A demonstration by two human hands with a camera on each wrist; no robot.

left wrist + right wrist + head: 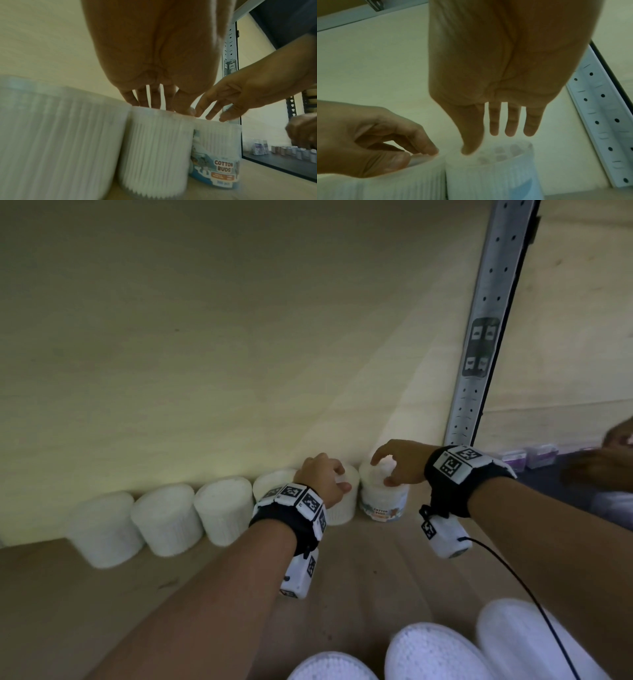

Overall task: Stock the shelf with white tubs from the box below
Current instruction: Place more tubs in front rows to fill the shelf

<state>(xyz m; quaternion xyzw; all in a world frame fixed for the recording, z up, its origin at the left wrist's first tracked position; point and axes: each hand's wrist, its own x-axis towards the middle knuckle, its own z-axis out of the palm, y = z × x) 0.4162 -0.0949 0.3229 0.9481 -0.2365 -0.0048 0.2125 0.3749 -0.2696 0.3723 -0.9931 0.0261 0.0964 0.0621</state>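
Several white tubs stand in a row on the wooden shelf [359,570], against its back wall. My left hand [339,477] grips the top rim of a plain ribbed tub [342,508], thumb in front and fingers behind; the same left hand [419,154] shows in the right wrist view. Touching its right side stands a tub with a "Cotton Buds" label [383,501] [217,148]. My right hand [383,467] is spread just over that tub's lid, fingers straight and fingertips at the rim, gripping nothing. From the left wrist, the gripped tub [154,148] sits below my left hand [163,106].
More tubs [168,518] line the wall to the left. Three white tubs [435,652] lie at the bottom edge, near me. A perforated metal upright [486,337] bounds the bay on the right. Beyond it are small boxes [527,457] and another person's hand [603,467].
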